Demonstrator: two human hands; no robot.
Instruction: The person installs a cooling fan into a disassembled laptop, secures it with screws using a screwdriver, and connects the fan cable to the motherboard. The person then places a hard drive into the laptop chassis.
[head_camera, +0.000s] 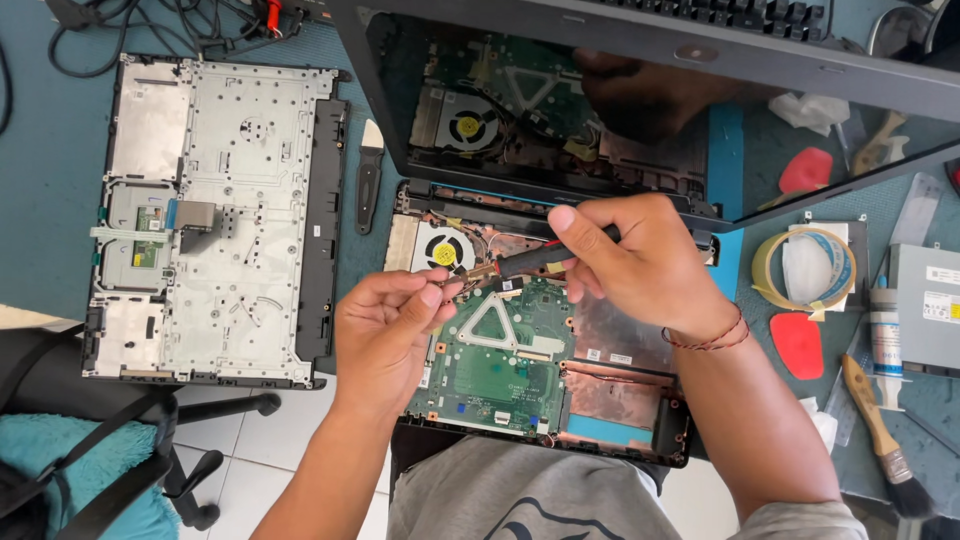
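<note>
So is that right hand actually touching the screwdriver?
Touching. The head view shows the right hand wrapped around the screwdriver, fingers closed over its black handle, above the open laptop.

The opened laptop lies at the table's near edge, its screen raised behind; both hands hover over its board. The removed cover lies left, a tape roll and brush right

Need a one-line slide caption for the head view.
Right hand holds a screwdriver over an opened laptop's motherboard; left hand pinches at its tip beside the fan.
</note>
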